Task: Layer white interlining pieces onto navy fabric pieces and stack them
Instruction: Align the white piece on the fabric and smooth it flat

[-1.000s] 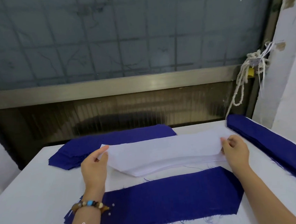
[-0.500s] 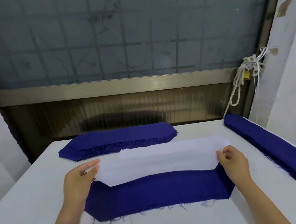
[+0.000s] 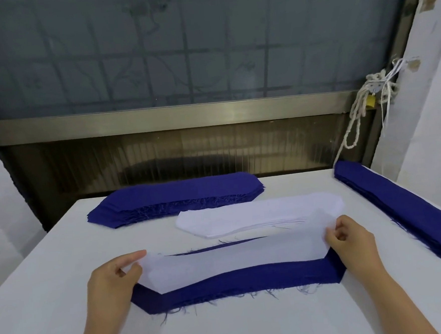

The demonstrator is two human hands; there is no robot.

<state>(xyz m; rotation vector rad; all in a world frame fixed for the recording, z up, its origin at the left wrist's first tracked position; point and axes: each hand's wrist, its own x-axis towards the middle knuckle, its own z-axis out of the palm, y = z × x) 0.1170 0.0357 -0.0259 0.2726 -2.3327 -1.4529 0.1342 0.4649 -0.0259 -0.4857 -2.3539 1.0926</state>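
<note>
A single navy fabric piece lies flat near the table's front. Over its upper part lies a white interlining piece, leaving a navy band showing along the front edge. My left hand pinches the interlining's left end. At the right end, my right hand pinches the other corner between thumb and fingers. Behind them sits a stack of white interlining pieces.
A thick pile of navy pieces lies at the back left of the white table. Another long navy pile runs along the right edge. A metal-framed window and a knotted rope with a padlock stand behind.
Both hands have carried one interlining piece off the white stack toward me and lowered it onto the navy piece, covering more of it than half a second ago.
</note>
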